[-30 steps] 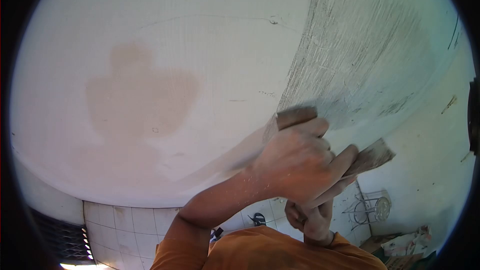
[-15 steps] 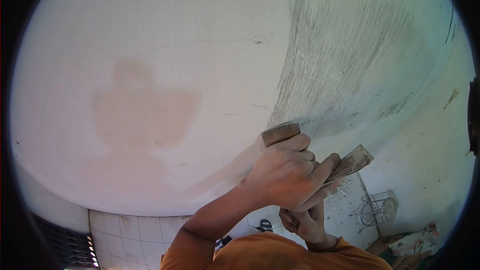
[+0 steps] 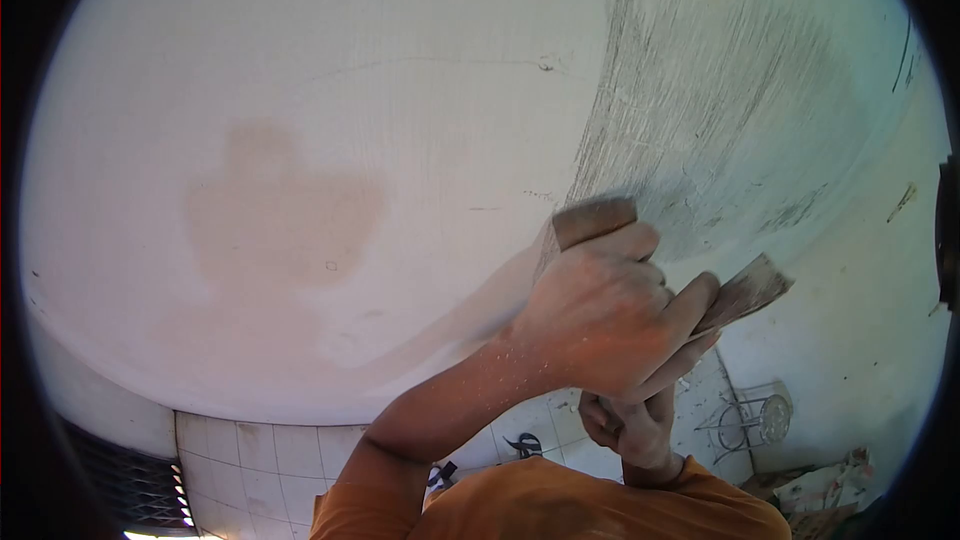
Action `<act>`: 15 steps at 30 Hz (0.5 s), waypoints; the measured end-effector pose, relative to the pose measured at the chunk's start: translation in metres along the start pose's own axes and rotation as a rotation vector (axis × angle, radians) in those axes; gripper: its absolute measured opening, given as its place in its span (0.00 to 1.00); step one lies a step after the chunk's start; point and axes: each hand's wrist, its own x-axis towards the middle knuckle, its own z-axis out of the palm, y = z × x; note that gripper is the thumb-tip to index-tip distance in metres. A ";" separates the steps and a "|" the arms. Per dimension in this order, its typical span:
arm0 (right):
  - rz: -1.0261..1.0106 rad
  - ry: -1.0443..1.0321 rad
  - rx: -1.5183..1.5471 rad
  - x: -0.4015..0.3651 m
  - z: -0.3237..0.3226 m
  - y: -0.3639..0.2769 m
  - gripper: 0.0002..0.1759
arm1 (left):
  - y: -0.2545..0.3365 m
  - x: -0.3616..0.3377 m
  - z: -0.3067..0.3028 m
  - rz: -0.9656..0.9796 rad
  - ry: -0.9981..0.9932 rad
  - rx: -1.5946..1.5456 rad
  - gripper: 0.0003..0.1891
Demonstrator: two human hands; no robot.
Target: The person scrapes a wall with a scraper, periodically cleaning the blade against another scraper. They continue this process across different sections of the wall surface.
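My left hand [image 3: 600,315] is closed around a scraper [image 3: 595,222], whose broad brownish blade rests against the painted wall [image 3: 450,140]. Out past the fingers of that same hand, on the right, sticks a second flat, dusty blade [image 3: 745,295]; its handle end is hidden. Just below and close to it, my right hand [image 3: 640,430] has curled fingers, and whatever they grip is hidden behind the left hand. Above the blade, a patch of dark, streaky scratch marks [image 3: 690,90] covers the wall's upper right.
White floor tiles [image 3: 270,455] show below, with a dark sandal [image 3: 524,446] on them. A round-seated metal stool [image 3: 772,418] stands at the right. Cartons and plastic [image 3: 830,488] lie in the lower right corner. A dark lattice grille [image 3: 125,480] is at lower left.
Both hands and the two blades have moved up and to the right in the view. The wall marks have also shifted slightly right, as the camera turned a little.
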 end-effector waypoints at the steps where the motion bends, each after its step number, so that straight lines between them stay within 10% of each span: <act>1: 0.000 -0.004 0.001 0.002 -0.001 0.000 0.14 | 0.001 -0.008 0.006 -0.020 -0.003 -0.002 0.18; 15: 0.049 -0.015 0.032 0.003 0.007 -0.025 0.13 | 0.002 0.008 -0.002 0.033 0.023 -0.005 0.16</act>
